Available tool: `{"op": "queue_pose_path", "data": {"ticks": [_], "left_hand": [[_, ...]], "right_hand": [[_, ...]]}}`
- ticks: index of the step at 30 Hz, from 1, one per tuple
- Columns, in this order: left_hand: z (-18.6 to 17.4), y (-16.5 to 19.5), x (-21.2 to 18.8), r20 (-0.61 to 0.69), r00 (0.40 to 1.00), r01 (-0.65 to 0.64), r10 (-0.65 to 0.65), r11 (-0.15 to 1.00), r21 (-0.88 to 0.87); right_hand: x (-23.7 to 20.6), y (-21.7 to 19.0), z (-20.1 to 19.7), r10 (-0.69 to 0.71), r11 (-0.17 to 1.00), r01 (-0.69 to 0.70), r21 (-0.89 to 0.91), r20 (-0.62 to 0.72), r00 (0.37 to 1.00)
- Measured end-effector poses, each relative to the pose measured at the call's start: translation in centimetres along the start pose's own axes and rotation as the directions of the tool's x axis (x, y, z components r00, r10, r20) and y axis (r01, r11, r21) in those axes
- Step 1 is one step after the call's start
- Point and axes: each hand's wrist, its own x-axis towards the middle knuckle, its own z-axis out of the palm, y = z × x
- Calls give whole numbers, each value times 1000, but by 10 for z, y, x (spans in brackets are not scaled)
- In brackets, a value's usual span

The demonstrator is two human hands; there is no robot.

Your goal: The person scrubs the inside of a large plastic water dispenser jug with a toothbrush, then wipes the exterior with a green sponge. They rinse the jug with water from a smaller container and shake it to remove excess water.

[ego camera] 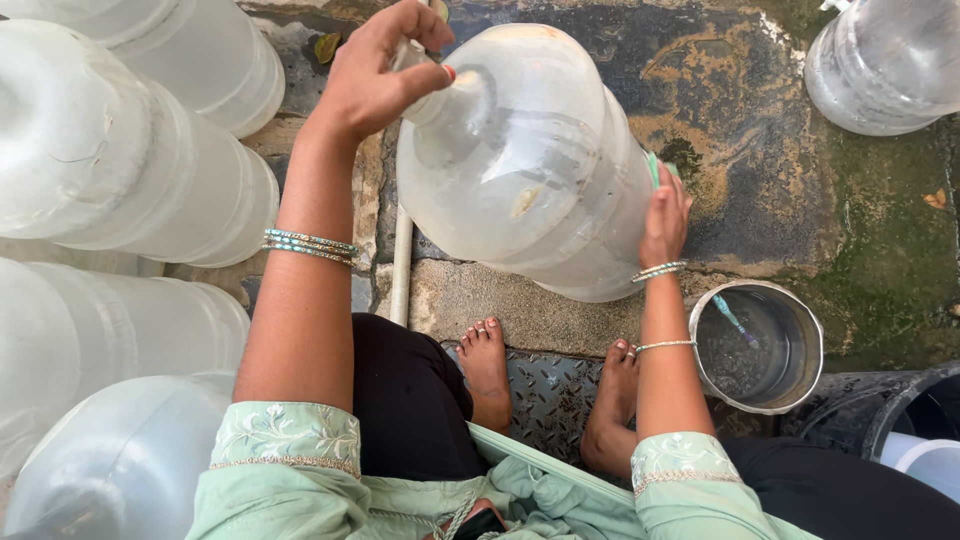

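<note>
A large clear plastic water jug [525, 165] stands tilted on the stone ground in front of my bare feet. My left hand [375, 70] grips its neck at the top. My right hand [665, 215] presses a green scrub pad [655, 168] against the jug's right side wall. Both wrists wear thin bangles.
Several more clear jugs are stacked at the left [110, 150] and one lies at the top right [885, 60]. A small metal pail [800, 330] with water and a brush stands by my right foot. A thin white pipe [402, 260] runs along the ground. A dark bucket [900, 415] sits at the lower right.
</note>
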Motion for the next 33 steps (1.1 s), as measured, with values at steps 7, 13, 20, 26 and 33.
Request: {"op": "queue_pose_path", "data": {"ticks": [7, 13, 20, 26, 33], "left_hand": [[15, -1, -3, -24, 966, -244, 258, 938, 246], [14, -4, -4, -66, 985, -143, 162, 962, 231], [16, 1, 1, -86, 987, -116, 136, 971, 210], [13, -16, -1, -172, 974, -112, 147, 973, 200], [4, -35, 0, -170, 985, 31, 9, 973, 231]], "right_hand": [[-23, -164, 13, -321, 935, 338, 111, -147, 936], [-66, -189, 33, -524, 851, 492, -186, -226, 821], [-39, -135, 32, -315, 948, 314, -44, -256, 914], [-12, -20, 44, 19, 997, -39, -67, -281, 960], [-24, 68, 32, 607, 608, -550, 573, 112, 787]]}}
